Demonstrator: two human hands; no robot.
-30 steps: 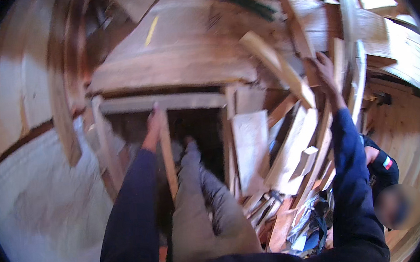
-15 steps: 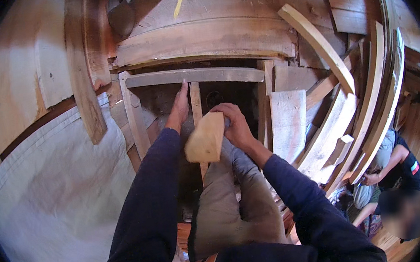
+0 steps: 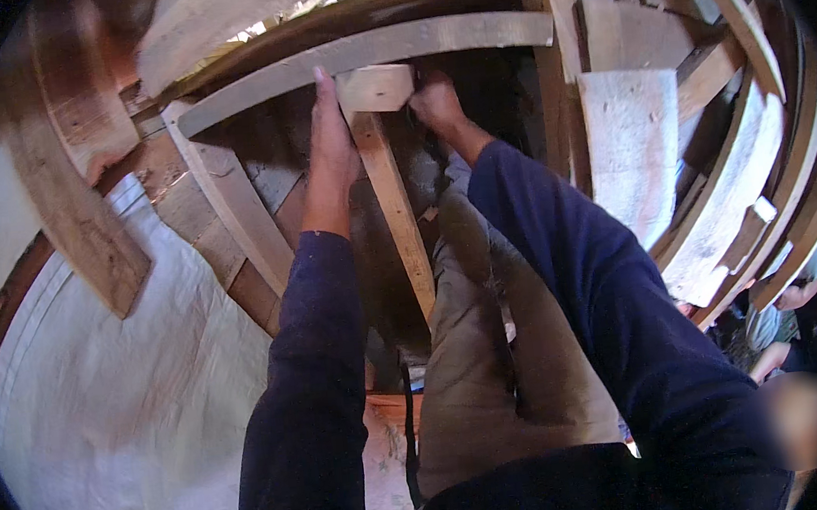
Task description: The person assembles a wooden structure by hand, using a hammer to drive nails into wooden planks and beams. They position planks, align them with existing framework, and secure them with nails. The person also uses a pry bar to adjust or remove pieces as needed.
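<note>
My right hand [image 3: 438, 103] is closed at the right end of a short pale wooden block [image 3: 378, 90] with a slanted corner. The block sits just beneath a long wooden crossbar [image 3: 390, 43], over the top of an upright wooden slat [image 3: 393, 208]; whether it touches them I cannot tell. My left hand [image 3: 328, 138] is beside the block and slat, fingers stretched up together and one fingertip at the crossbar's lower edge. Its palm side is partly hidden.
A white sheet [image 3: 149, 404] covers the left side. Loose boards [image 3: 632, 143] and long curved-looking beams [image 3: 730, 212] lie on the right. A slanting side post [image 3: 228, 193] stands left of my hands. Another person [image 3: 803, 318] is low at the far right.
My right hand has carried the wooden block forward, from above my lap to just under the crossbar. My left hand stays near the crossbar. The whole view has shifted.
</note>
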